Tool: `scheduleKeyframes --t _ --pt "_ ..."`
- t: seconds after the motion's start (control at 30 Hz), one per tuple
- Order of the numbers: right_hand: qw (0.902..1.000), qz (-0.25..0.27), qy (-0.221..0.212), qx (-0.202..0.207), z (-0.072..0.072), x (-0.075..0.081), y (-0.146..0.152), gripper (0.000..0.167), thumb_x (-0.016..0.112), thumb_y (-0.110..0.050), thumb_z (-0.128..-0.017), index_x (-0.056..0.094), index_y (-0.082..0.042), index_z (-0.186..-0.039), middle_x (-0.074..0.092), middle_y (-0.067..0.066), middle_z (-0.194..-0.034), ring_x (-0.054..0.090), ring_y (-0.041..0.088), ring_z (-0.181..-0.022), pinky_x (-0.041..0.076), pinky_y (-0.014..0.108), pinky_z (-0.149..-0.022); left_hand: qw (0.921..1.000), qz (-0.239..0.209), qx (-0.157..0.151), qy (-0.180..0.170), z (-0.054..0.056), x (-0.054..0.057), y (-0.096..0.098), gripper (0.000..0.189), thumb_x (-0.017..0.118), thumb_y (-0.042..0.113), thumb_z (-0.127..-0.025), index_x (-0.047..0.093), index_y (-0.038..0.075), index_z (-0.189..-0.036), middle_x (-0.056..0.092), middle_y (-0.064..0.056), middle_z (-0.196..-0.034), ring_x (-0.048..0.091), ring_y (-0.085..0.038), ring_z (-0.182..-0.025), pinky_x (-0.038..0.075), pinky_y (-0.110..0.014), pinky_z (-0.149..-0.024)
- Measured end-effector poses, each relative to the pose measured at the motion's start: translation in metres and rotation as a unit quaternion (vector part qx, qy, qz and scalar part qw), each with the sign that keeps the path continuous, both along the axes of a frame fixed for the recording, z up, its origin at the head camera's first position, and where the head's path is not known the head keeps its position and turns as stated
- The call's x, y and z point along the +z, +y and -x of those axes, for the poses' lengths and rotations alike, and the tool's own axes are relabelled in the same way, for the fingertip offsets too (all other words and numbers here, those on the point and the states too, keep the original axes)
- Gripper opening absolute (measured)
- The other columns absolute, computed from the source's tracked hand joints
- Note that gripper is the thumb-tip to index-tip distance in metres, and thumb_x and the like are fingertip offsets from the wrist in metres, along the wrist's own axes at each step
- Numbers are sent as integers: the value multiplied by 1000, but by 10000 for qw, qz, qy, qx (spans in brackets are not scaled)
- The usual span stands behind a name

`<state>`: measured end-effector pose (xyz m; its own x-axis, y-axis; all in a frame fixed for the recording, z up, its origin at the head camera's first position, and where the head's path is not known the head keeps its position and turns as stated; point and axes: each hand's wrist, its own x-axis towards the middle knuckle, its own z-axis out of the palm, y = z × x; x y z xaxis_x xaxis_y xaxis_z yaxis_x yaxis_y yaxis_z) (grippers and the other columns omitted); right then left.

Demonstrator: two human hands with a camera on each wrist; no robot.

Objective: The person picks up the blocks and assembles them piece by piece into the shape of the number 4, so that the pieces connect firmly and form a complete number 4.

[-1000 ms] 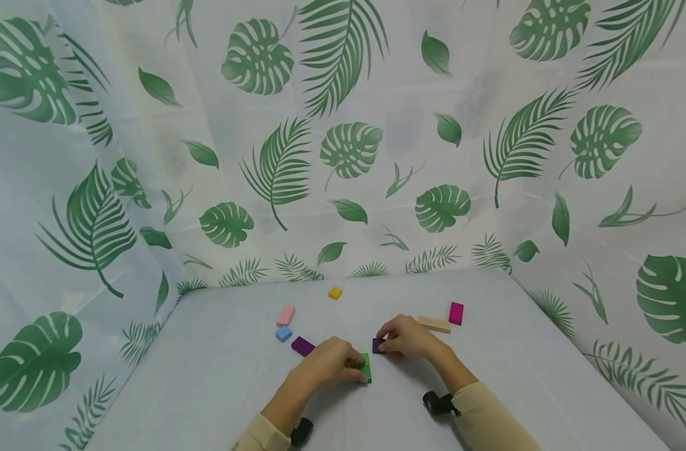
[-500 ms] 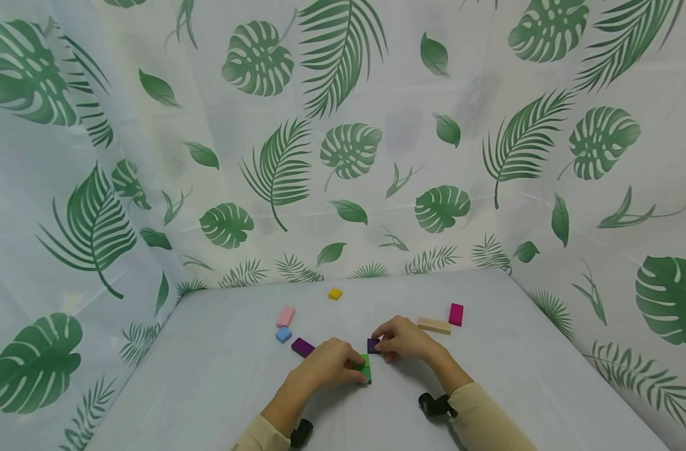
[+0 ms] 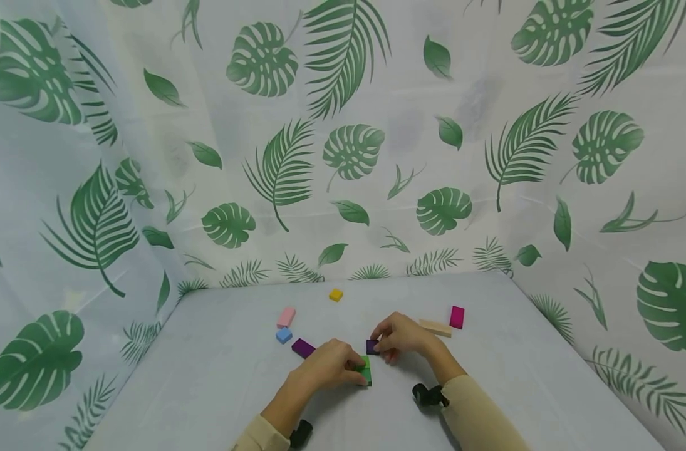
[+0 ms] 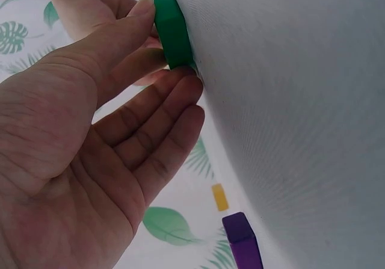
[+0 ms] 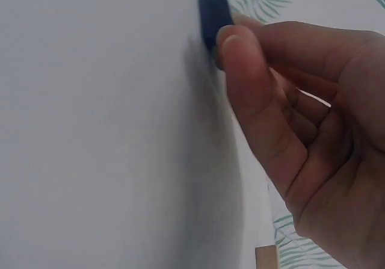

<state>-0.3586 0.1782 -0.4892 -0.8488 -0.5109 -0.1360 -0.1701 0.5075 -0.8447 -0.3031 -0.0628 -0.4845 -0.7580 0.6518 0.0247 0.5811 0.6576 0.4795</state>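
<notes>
My left hand (image 3: 332, 365) pinches a green block (image 3: 366, 371) between thumb and fingers on the white table. In the left wrist view the thumb lies at the top end of the green block (image 4: 171, 28), and the other fingers extend below it. Just beyond and to the right, my right hand (image 3: 403, 337) pinches a small dark blue block (image 3: 372, 346). The right wrist view shows thumb and index finger on the near end of the dark blue block (image 5: 215, 15). A narrow gap separates the two blocks in the head view.
Left of the left hand lies a purple block (image 3: 303, 348), with a light blue block (image 3: 284, 335) and a pink block (image 3: 286, 317) beyond. A yellow block (image 3: 336, 294) sits far back. Behind the right hand are a tan wooden block (image 3: 436, 327) and a magenta block (image 3: 457, 317).
My right hand has moved a little left with the dark blue block, bringing it nearer the green block. The left hand keeps its hold in the same place.
</notes>
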Motion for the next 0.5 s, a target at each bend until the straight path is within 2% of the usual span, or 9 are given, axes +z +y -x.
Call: scheduleKeyframes --t 0.2,0.5 --pt "9984 351 -350 -255 4 3 2 18 75 -6 -94 77 0 -110 73 11 -78 68 15 -58 61 33 -60 9999 7 -43 121 2 3 1 32 86 35 -85 83 16 -111 72 17 -79 54 5 -67 48 -15 -65" --pt "9949 788 -491 -401 1 -14 3 15 76 -10 -94 74 1 -104 73 8 -80 66 15 -58 60 31 -58 10000 -41 -74 13 0 0 2 31 87 33 -85 83 16 -110 73 16 -79 53 5 -66 48 -15 -64"
